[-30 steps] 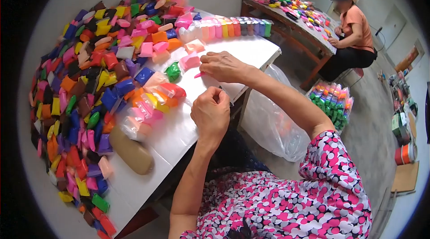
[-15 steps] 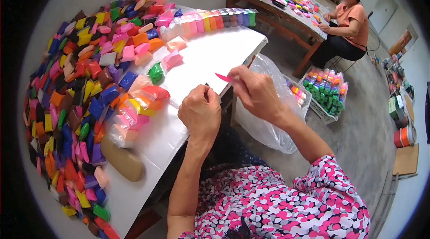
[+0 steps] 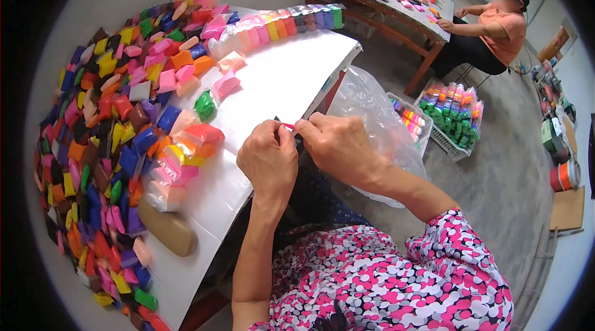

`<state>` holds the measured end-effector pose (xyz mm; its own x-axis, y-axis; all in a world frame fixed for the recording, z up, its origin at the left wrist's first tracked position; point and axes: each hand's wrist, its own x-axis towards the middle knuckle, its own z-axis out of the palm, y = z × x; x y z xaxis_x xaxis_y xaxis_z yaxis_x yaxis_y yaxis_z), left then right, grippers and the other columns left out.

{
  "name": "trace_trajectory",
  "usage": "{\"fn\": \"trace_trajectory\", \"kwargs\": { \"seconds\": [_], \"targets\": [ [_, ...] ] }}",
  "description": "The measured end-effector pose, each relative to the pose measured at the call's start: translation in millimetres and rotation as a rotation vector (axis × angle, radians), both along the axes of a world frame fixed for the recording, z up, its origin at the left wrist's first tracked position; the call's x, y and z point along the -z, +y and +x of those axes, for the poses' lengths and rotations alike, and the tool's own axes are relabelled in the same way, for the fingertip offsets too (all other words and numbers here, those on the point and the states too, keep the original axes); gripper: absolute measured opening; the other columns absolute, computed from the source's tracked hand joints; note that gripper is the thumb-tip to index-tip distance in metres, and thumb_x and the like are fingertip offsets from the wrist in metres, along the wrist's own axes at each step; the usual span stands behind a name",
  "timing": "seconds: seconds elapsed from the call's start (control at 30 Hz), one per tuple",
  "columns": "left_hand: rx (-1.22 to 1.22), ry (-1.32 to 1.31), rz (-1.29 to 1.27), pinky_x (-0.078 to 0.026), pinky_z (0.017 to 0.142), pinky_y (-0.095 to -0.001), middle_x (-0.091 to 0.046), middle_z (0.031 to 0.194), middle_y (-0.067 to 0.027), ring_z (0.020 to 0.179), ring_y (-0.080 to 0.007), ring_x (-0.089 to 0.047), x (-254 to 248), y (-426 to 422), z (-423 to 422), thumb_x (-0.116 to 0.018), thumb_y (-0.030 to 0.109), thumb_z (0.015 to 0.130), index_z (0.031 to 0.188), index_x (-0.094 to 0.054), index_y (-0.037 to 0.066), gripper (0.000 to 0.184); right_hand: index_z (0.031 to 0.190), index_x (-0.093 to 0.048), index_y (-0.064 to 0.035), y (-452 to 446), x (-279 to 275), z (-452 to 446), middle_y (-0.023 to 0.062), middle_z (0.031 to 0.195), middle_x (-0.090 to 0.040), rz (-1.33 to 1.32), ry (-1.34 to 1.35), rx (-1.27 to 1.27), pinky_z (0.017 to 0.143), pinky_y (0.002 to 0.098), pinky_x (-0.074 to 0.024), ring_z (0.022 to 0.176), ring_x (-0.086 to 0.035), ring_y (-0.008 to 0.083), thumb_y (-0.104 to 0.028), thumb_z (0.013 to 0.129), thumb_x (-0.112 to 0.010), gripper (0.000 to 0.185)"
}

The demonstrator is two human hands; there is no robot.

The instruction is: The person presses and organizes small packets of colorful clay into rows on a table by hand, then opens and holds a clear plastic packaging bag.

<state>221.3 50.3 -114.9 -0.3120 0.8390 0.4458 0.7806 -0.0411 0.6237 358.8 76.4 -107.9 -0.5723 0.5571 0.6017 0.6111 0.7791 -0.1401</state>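
Note:
Just off the white table's edge, my two hands are close together. My right hand (image 3: 341, 145) pinches a thin pink pointed piece (image 3: 289, 126), which spans the small gap to the left fingertips. My left hand (image 3: 268, 160) is closed, its thumb and finger pressed together. A little black shows at those fingertips, but the fingers hide what it belongs to. Left of my hands, small wrapped packets cover the white tabletop (image 3: 273, 74), including a green packet (image 3: 205, 106) and a pink one (image 3: 225, 85). A tan rounded block (image 3: 166, 227) lies near the left forearm.
A long clear pack of coloured pieces (image 3: 282, 26) lies along the table's far side. A clear plastic bag (image 3: 365, 101) hangs right of the table. White baskets (image 3: 449, 147) of packets stand on the floor. Another person (image 3: 496, 30) sits at a wooden table (image 3: 378, 5) behind.
My right hand has moved left and down to my left hand, bringing the pink piece to the left fingertips. The view has shifted slightly. The other person now leans back more.

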Motion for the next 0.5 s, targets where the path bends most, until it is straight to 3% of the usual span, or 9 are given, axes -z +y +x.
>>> {"fn": "trace_trajectory", "kwargs": {
  "seconds": [0.13,0.23,0.5],
  "targets": [
    [-0.004,0.014,0.006,-0.046,0.059,-0.0446,-0.064,0.071,-0.0155,0.065,-0.0351,-0.062,1.7,1.1,1.8,-0.060,0.012,0.080,0.073,-0.063,0.000,0.014,0.085,-0.060,0.0006,-4.5,3.1,-5.2,0.0101,0.071,-0.059,0.155,-0.005,0.054,0.051,0.0313,-0.0506,0.060,-0.063,0.0224,-0.006,0.075,-0.060,0.012],
    [-0.007,0.011,0.003,-0.046,0.060,-0.0444,-0.064,0.071,-0.0155,0.065,-0.0350,-0.062,0.9,1.6,1.8,-0.061,0.012,0.080,0.073,-0.063,0.000,0.014,0.100,-0.063,0.0023,-11.3,3.6,-4.2,0.0068,0.067,-0.051,0.199,0.035,0.269,0.049,0.0311,-0.0461,0.057,-0.058,0.0209,-0.003,0.076,-0.062,0.025],
    [-0.010,0.017,0.027,-0.047,0.060,-0.0434,-0.064,0.072,-0.0158,0.065,-0.0348,-0.063,4.1,2.0,0.1,-0.060,0.012,0.081,0.076,-0.065,0.000,0.014,0.095,-0.061,-0.0007,-20.6,0.8,-0.9,0.0079,0.069,-0.053,0.042,0.093,0.055,0.050,0.0341,-0.0474,0.059,-0.060,0.0235,-0.003,0.076,-0.062,0.019]
  ]
}}
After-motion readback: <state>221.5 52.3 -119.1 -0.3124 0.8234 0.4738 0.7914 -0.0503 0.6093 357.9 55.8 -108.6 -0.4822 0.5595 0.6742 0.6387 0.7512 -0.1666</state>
